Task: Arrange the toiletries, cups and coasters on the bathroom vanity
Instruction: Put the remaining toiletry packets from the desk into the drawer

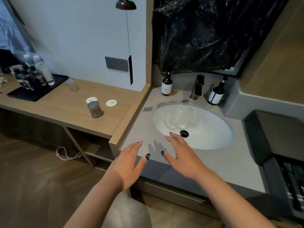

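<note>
Both of my hands hover empty over the front of the grey vanity top (pixel 213 158). My left hand (pixel 130 163) is at the vanity's front left corner, fingers straight. My right hand (pixel 181 153) spreads its fingers by the near rim of the white sink (pixel 205 129). On the wooden counter (pixel 65 109) to the left stand a dark upturned glass (pixel 95 109), a clear upturned glass (pixel 72 86) and two white round coasters (pixel 91 100) (pixel 111 103). A brown pump bottle (pixel 166 85) stands left of the black faucet (pixel 198 87); a dark labelled pump bottle (pixel 216 94) stands to its right.
A black tray (pixel 19 94) with several small bottles and water bottles sits at the far left of the wooden counter. Black plastic sheeting (pixel 213 33) covers the mirror. A hanging lamp cord (pixel 130 69) dangles by the wall socket (pixel 116 63). A dark bin (pixel 276 137) stands right of the sink.
</note>
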